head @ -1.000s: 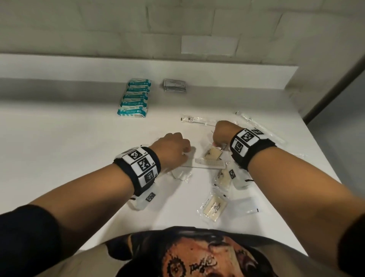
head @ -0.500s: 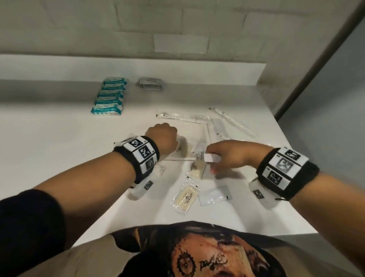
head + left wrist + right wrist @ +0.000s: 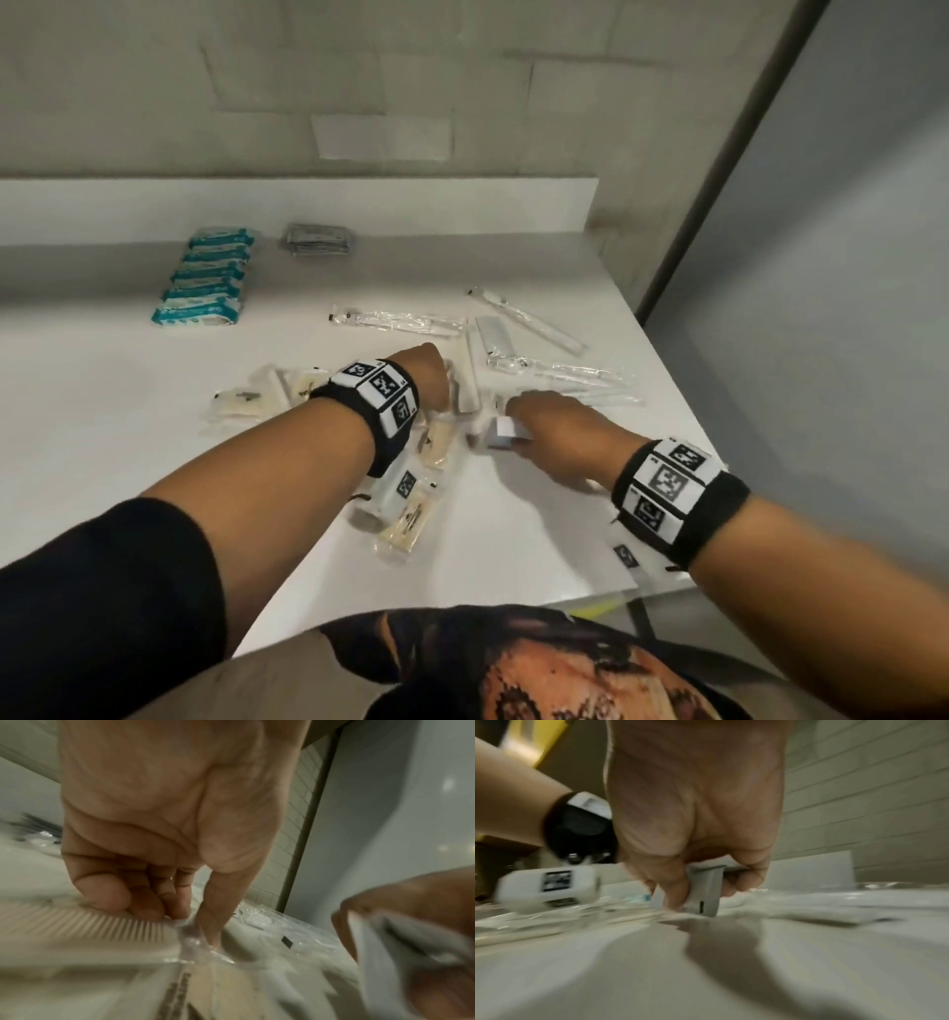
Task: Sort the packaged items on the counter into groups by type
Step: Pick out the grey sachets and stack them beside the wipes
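Note:
My left hand (image 3: 429, 383) pinches the clear wrapper of a white comb (image 3: 90, 927) low over the white counter (image 3: 102, 437). Just to its right, my right hand (image 3: 539, 426) grips a small flat white packet (image 3: 500, 434) on edge between thumb and fingers; the right wrist view shows this packet (image 3: 706, 888) touching the counter. Cream packets (image 3: 257, 403) lie left of my left wrist, and others (image 3: 405, 521) under it. Long clear-wrapped items (image 3: 395, 321) lie beyond both hands. A row of teal packets (image 3: 205, 277) and a stack of grey sachets (image 3: 318, 239) sit at the back.
The counter ends at a raised back ledge (image 3: 308, 205) below a tiled wall. Its right edge (image 3: 667, 390) runs close to my right hand, with a grey wall panel beyond. Another flat white packet (image 3: 495, 334) lies among the clear wrappers.
My right hand drew back from the far items, took hold of the small white packet and brought it towards the left hand. The left hand kept the comb. The view swung right.

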Demonstrator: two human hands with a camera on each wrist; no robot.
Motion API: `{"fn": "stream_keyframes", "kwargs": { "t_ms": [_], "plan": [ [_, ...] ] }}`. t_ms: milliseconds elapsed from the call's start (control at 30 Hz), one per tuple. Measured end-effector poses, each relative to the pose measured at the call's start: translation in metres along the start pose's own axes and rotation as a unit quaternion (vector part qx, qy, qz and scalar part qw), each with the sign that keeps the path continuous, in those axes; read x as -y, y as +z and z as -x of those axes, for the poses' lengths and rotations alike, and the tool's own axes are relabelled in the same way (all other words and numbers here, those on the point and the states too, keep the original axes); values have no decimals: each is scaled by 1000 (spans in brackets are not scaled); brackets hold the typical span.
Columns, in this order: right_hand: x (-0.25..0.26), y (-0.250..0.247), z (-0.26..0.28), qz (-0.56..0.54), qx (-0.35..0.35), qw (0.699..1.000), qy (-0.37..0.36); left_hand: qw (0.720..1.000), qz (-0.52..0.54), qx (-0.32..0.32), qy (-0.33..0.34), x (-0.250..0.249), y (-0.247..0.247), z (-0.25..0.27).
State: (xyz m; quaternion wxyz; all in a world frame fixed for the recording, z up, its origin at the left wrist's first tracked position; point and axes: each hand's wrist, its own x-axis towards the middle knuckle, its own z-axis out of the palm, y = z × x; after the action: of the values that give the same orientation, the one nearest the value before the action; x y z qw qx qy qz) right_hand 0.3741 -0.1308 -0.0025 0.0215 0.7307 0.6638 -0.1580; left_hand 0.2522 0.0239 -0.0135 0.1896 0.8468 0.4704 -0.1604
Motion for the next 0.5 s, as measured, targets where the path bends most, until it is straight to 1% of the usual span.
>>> {"fn": "stream_keyframes", "kwargs": {
  "t_ms": [33, 67, 100, 133, 167, 233, 267, 300, 333, 400, 433, 467, 500],
  "plan": [
    [-12, -4, -3, 14, -34, 999, 36, 1000, -18, 10, 6, 1, -1, 2],
    [-22, -8, -6, 25, -52, 995, 76, 999, -42, 19, 12, 2, -2, 3],
    [-28, -12, -7, 27, -51, 992, 110, 998, -64, 22, 13, 2, -2, 5],
    [-31, -14, -5, 25, -32, 991, 131, 997, -72, 21, 7, 3, -2, 5],
    [-31, -14, -2, 15, -11, 991, 133, 998, -64, 22, -1, 4, -2, 5],
    [-23, -14, 2, -30, 14, 994, 107, 1000, -26, 11, -11, 7, -5, 5],
    [-19, -16, 5, -73, 13, 993, 93, 1000, 4, -1, -19, 11, -8, 3],
    [-19, -19, 6, -115, -1, 989, 91, 999, 37, -19, -27, 14, -12, 2],
    [-24, -24, 5, -145, -31, 984, 104, 996, 68, -38, -34, 17, -18, 2],
    [-42, -37, 0, -215, -97, 957, 169, 993, 95, -65, -35, 22, -29, -1],
    [-52, -42, 0, -232, -107, 945, 204, 993, 92, -70, -28, 22, -34, -2],
    [-59, -46, 2, -231, -97, 939, 235, 993, 88, -81, -19, 20, -38, -6],
    [-66, -47, 2, -213, -68, 939, 262, 988, 115, -101, -12, 18, -41, -7]
  ]
}}
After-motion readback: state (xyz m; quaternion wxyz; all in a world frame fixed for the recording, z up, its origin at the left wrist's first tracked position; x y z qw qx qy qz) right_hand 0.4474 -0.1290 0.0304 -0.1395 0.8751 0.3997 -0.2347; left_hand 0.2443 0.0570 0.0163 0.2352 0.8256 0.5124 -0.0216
